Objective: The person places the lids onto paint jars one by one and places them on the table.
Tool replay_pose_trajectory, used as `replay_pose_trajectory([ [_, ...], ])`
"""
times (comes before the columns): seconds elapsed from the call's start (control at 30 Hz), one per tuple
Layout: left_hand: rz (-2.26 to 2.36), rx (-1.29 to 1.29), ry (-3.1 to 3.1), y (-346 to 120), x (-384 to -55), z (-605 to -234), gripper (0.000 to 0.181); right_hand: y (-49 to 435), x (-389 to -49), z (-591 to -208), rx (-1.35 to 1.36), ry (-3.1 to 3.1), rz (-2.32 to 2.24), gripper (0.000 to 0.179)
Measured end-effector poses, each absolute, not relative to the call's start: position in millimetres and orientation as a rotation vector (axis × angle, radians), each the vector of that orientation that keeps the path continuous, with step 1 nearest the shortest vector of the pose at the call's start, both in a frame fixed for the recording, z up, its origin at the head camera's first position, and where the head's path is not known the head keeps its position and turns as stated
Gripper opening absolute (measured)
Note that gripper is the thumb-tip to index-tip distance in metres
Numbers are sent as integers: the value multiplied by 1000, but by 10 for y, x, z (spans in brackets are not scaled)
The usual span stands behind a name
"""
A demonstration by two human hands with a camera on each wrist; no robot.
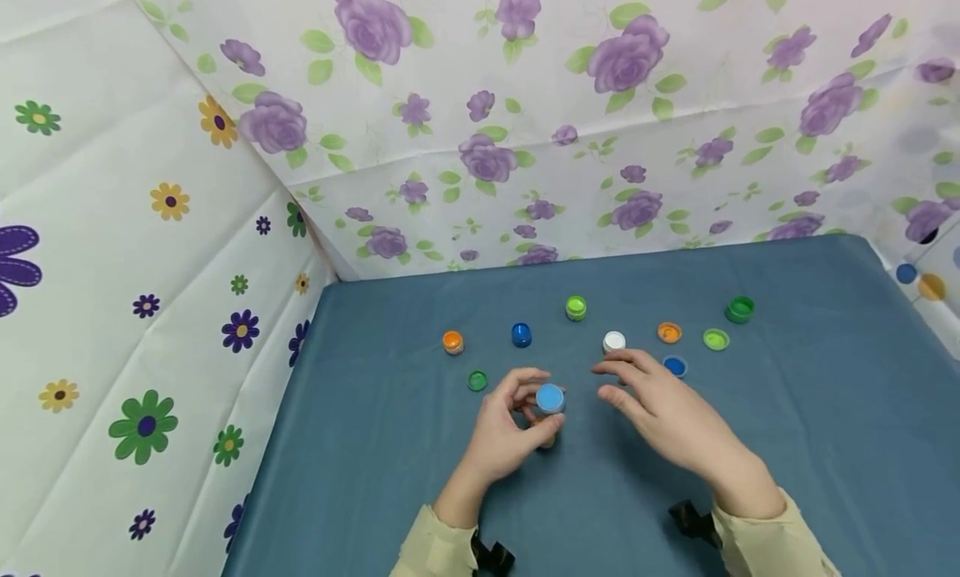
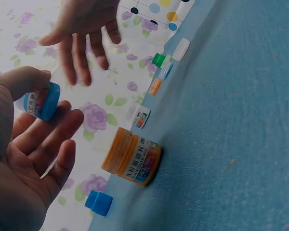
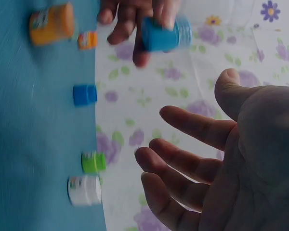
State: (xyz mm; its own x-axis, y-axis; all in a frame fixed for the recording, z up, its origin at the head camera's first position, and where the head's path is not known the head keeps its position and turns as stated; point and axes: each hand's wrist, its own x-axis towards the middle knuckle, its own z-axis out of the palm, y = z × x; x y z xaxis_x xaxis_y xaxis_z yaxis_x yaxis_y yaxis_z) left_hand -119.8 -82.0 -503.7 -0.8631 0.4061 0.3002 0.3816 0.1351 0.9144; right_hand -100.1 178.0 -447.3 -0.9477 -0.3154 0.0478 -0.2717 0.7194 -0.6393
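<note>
My left hand (image 1: 504, 435) pinches a small light-blue paint jar (image 1: 550, 398) between thumb and fingers, raised above the table. An orange paint jar (image 2: 135, 156) stands on the cloth below; in the head view the left hand hides most of it. To the right, my right hand (image 1: 667, 410) hovers with fingers spread and slightly bent, nothing in its grasp. Just beyond its fingertips in the head view stands a white jar (image 1: 613, 342). From the right wrist, the open palm (image 3: 197, 159) faces the light-blue jar (image 3: 166, 34) across a gap.
Farther back stand an orange jar (image 1: 453, 342), a blue jar (image 1: 521, 335), a light-green jar (image 1: 576, 308) and a dark-green jar (image 1: 740, 310). Lids lie about: green (image 1: 477, 380), orange (image 1: 670, 333), light green (image 1: 716, 339), blue (image 1: 675, 366). Flowered sheets (image 1: 420, 127) border the blue cloth (image 1: 360, 444).
</note>
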Motion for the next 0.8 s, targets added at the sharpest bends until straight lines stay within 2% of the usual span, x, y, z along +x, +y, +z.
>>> replay_pose_trajectory([
  [0.23, 1693, 782, 2475, -828, -1234, -4972, 34, 2002, -976, -4457, -420, 2840, -1039, 48],
  [0.57, 1402, 776, 2609, -760, -1216, -5002, 45, 2087, -940, -4468, -397, 2831, -1030, 48],
  [0.8, 1205, 770, 2669, -707, -1195, -5036, 38, 2100, -931, -4492, -424, 2822, -1020, 47],
])
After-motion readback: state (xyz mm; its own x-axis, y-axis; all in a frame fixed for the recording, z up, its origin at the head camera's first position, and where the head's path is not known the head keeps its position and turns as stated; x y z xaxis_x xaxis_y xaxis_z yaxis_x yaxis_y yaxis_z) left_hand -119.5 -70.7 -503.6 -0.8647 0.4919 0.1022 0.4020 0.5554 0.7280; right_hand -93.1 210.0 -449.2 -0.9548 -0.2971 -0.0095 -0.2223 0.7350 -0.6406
